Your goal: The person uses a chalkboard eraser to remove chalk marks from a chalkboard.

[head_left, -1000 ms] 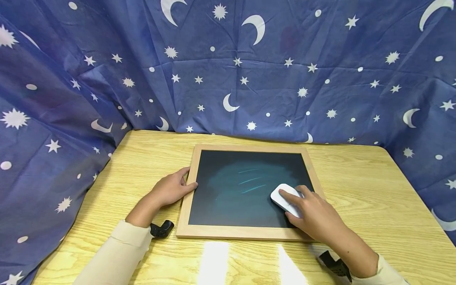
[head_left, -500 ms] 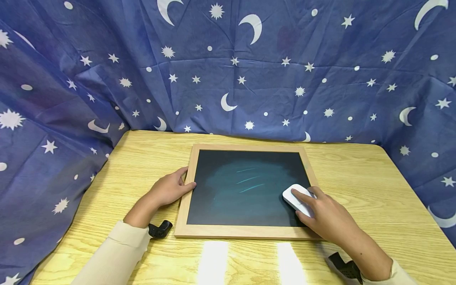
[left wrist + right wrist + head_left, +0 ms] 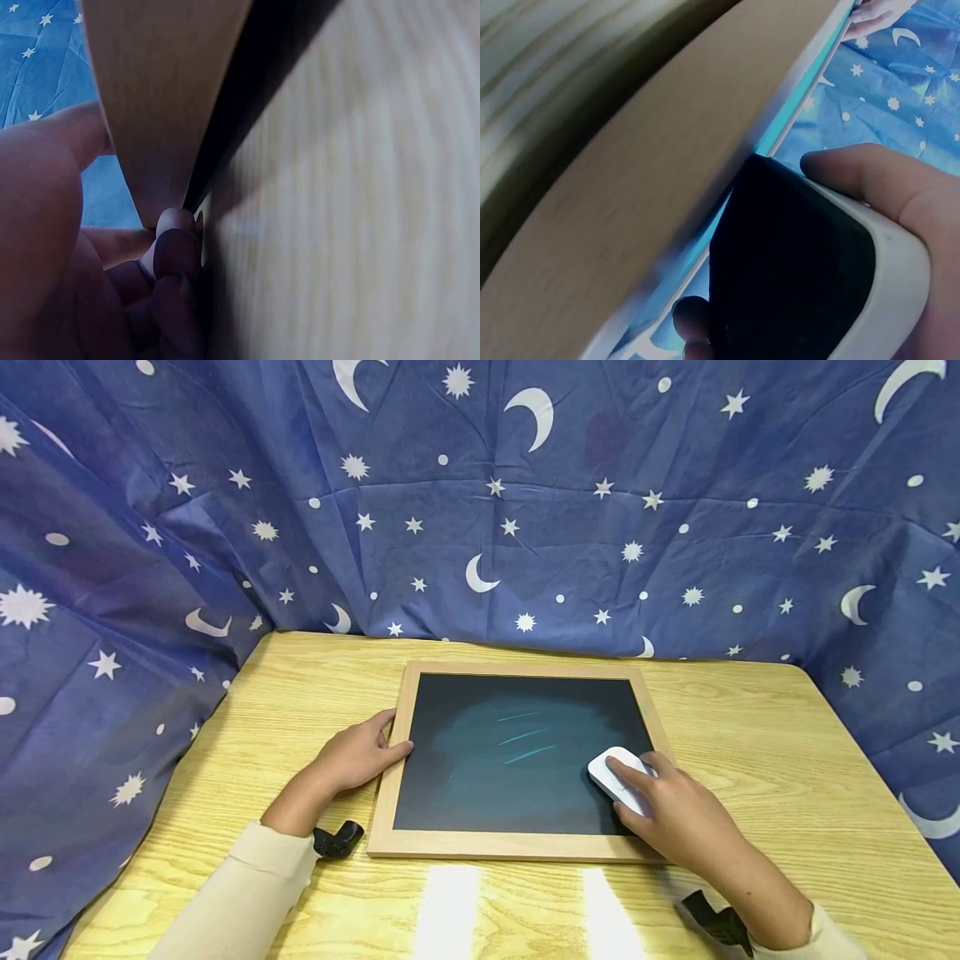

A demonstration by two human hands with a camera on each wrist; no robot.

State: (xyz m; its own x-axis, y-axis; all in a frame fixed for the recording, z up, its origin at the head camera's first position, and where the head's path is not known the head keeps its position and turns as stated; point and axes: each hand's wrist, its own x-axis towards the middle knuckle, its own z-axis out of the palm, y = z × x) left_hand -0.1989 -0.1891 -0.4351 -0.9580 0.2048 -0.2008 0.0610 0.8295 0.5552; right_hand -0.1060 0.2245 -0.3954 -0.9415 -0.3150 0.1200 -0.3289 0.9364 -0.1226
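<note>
A chalkboard (image 3: 465, 793) with a pale wooden frame (image 3: 517, 845) lies on the table, with three thin blue-green strokes (image 3: 525, 737) and a faint smear around them. My left hand (image 3: 356, 756) holds the frame's left side, thumb on top; the left wrist view has its fingers (image 3: 178, 255) curled at the frame's lower edge. Toward the board's right side, my right hand (image 3: 678, 814) grips a white chalkboard eraser (image 3: 617, 775) by its sides, index finger along the top. The eraser's dark pad (image 3: 795, 255) is tilted into sight in the right wrist view, one edge at the board's surface.
The wood-grain table (image 3: 765, 752) extends around the board, with bright patches of sunlight (image 3: 447, 902) at the front. A blue cloth (image 3: 420, 560) with moons and stars hangs behind and at both sides. A black wrist device (image 3: 339, 841) sits on each wrist.
My right hand has slid the eraser rightward across the board, then slightly back to the left. My left hand keeps its hold on the frame, and the strokes look the same.
</note>
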